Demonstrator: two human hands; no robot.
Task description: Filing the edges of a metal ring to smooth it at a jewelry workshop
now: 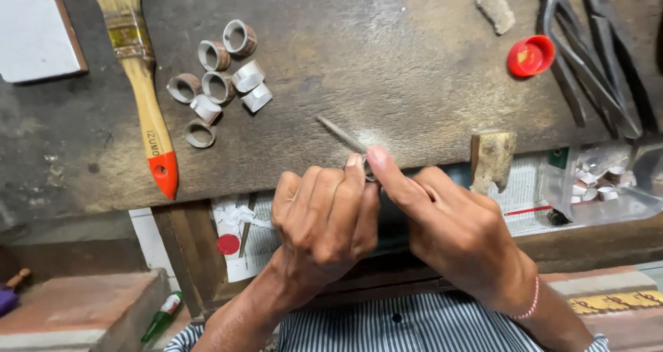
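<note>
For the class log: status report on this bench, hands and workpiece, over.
Left hand and right hand pinch a small ring at the bench edge. Thin file runs through it. Loose rings and brush lie apart, left.

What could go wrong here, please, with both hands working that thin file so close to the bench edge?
The thin file runs right past the right hand fingertips, so a slip could scrape skin. The small piece pinched in the left hand is mostly hidden and sits at the bench edge; if the grip loosens, it may drop into the clutter below. A wide stroke could also nudge the loose metal rings nearby.
</note>
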